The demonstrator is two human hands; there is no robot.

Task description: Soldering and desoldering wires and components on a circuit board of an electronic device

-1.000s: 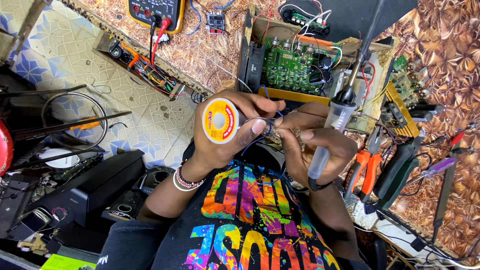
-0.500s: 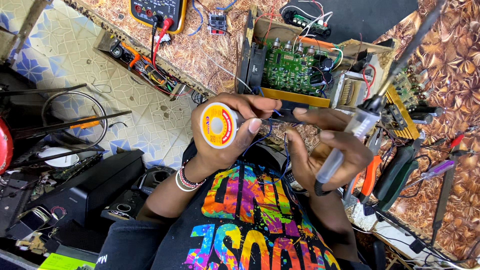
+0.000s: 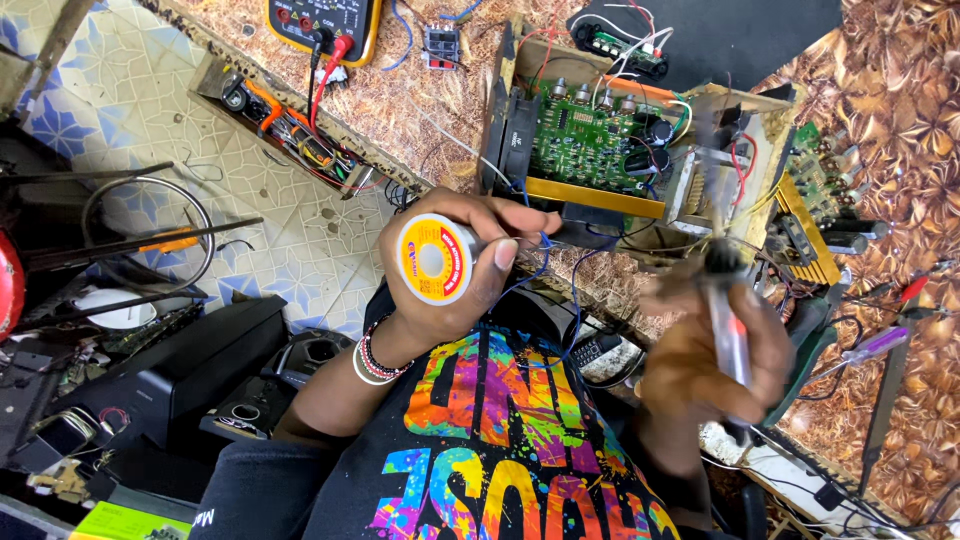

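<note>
My left hand (image 3: 455, 275) grips a solder wire spool (image 3: 436, 259) with a yellow and red label, held up in front of my chest. My right hand (image 3: 705, 355) holds a soldering iron (image 3: 728, 330) with a translucent handle, blurred by motion, its tip pointing up toward the open wooden amplifier case (image 3: 640, 150). Inside that case sits a green circuit board (image 3: 590, 135) with capacitors and coloured wires. The two hands are apart, roughly a hand's width between them.
A yellow multimeter (image 3: 320, 22) with red and black leads lies at the top. A second circuit board (image 3: 815, 195) sits right of the case. Screwdrivers and pliers (image 3: 880, 345) lie at the right. Black speaker boxes (image 3: 190, 375) and loose cables fill the left.
My right hand has pulled away from the spool and swung the soldering iron to the right and upright. My left hand keeps the spool in about the same place.
</note>
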